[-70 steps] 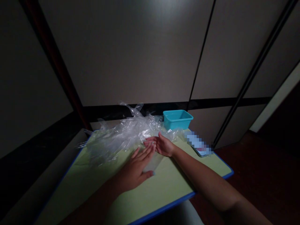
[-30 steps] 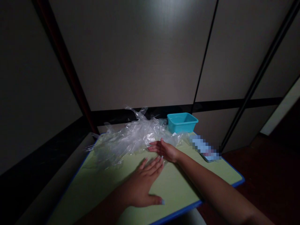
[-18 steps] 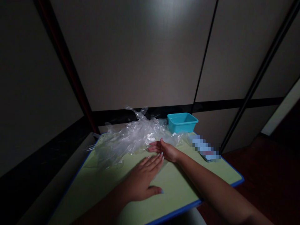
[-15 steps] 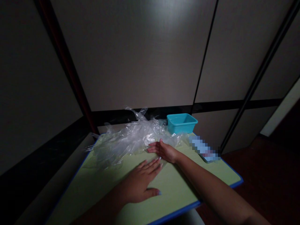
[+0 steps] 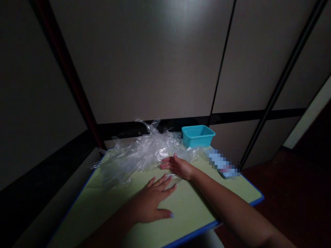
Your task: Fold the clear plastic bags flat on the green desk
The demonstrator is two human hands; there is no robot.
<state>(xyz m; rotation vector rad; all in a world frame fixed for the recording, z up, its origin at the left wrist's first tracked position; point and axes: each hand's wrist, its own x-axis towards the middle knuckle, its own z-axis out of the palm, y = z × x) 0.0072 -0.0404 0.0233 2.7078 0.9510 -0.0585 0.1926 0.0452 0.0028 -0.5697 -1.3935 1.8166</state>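
Note:
A loose heap of crumpled clear plastic bags (image 5: 144,151) spreads over the back and left of the light green table (image 5: 191,210). My left hand (image 5: 155,201) lies low over the table, palm down with its fingers spread, in front of the heap. Just beyond it, my right hand (image 5: 179,167) rests on its edge at the heap's front, thumb up and fingers stretched to the left. A small bit of clear plastic (image 5: 174,176) shows between the two hands. Neither hand grips anything.
A turquoise plastic basket (image 5: 198,137) stands at the back right of the table. In front of it, at the right edge, lies a flat pixelated object (image 5: 223,165). Cabinet panels (image 5: 160,69) rise right behind the table. The table has a blue rim.
My left hand's fingers have spread wider and drawn slightly back from my right hand. The whole view has shifted a little; my right hand stays by the plastic.

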